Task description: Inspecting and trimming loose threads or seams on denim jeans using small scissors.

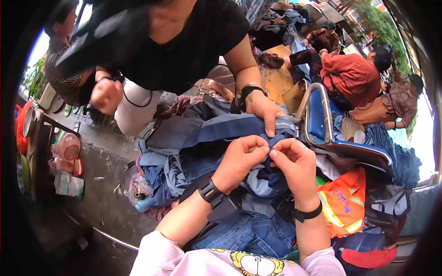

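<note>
A pair of dark blue jeans lies across the pile in front of me, its waistband turned toward the right. My left hand is closed in a pinch at the bunched denim near the waistband. Close beside it, my right hand pinches the same spot, thumb and fingertips pressed together. Whether a button or thread sits between the fingertips is too small to tell. Just beyond my fingers, another person's hand rests on the jeans. More folded blue jeans lie under my forearms.
That person, in a black top, leans in from the far side. At right stand a metal-framed blue chair and an orange reflective vest. Pink plastic bottles are at left. Several other people sit among clothes behind.
</note>
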Action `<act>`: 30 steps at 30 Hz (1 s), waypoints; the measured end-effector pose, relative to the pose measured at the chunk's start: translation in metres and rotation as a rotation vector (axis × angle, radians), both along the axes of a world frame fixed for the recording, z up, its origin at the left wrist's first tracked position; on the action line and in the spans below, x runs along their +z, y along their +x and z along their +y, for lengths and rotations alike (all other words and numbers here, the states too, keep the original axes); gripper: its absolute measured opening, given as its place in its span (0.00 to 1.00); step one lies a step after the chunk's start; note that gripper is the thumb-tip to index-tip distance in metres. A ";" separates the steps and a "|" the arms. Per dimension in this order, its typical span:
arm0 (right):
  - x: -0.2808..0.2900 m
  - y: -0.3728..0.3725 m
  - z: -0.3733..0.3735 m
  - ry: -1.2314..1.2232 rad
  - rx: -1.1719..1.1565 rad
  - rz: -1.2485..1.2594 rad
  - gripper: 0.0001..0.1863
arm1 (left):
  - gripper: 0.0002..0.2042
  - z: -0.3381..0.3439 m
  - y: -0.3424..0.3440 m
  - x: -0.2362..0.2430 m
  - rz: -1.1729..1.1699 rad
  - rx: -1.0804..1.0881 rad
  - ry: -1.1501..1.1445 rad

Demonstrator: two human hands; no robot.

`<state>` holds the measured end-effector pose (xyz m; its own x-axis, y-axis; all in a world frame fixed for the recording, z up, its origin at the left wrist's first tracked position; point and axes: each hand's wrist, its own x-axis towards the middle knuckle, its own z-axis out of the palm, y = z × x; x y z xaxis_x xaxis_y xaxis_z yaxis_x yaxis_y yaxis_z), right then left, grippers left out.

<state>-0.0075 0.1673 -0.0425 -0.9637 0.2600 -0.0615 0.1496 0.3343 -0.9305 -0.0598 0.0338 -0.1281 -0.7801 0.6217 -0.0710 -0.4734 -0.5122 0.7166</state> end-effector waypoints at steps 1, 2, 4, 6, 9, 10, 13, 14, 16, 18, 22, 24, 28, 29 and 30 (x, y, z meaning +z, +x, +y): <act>0.002 0.001 0.002 -0.070 0.007 -0.037 0.02 | 0.05 0.001 0.000 -0.001 -0.005 -0.021 0.019; 0.002 0.003 0.007 -0.145 0.031 -0.043 0.03 | 0.05 0.001 0.000 -0.002 -0.002 -0.027 0.020; 0.005 0.003 0.007 -0.147 0.024 -0.061 0.03 | 0.06 0.001 0.001 -0.005 -0.033 -0.067 0.075; 0.005 0.003 0.007 -0.149 0.020 -0.080 0.03 | 0.06 0.001 0.001 -0.006 -0.047 -0.087 0.103; 0.003 0.002 0.006 -0.142 0.015 -0.088 0.03 | 0.05 0.002 0.002 -0.007 -0.075 -0.098 0.139; 0.002 0.002 0.005 -0.138 0.007 -0.081 0.03 | 0.05 0.002 0.002 -0.008 -0.065 -0.094 0.135; 0.001 0.002 0.005 -0.140 0.002 -0.079 0.03 | 0.05 0.002 0.002 -0.011 -0.048 -0.091 0.144; 0.001 0.001 0.006 -0.148 0.006 -0.081 0.03 | 0.05 0.002 0.001 -0.013 -0.039 -0.093 0.157; 0.001 0.000 0.004 -0.157 0.010 -0.084 0.03 | 0.05 0.000 -0.001 -0.015 -0.034 -0.092 0.152; 0.001 -0.001 0.004 -0.164 0.015 -0.089 0.03 | 0.06 -0.001 -0.002 -0.015 -0.030 -0.091 0.149; 0.003 -0.004 0.008 -0.151 0.055 -0.117 0.02 | 0.05 0.000 -0.002 -0.015 -0.018 -0.064 0.136; 0.003 -0.006 0.008 -0.145 0.067 -0.127 0.02 | 0.05 -0.001 -0.001 -0.016 -0.004 -0.057 0.128; 0.003 -0.007 0.004 -0.055 0.085 -0.138 0.03 | 0.05 -0.001 0.003 -0.014 0.008 -0.022 0.109; 0.002 -0.006 0.002 -0.019 0.083 -0.128 0.03 | 0.05 -0.001 0.004 -0.014 0.006 -0.001 0.108; 0.001 -0.006 0.002 -0.016 0.083 -0.124 0.03 | 0.05 0.000 0.004 -0.013 0.010 -0.001 0.111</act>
<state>-0.0134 0.1696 -0.0416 -0.9665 0.1776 -0.1854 0.2365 0.3356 -0.9118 -0.0555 0.0334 -0.1415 -0.7798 0.6259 0.0061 -0.4669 -0.5882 0.6604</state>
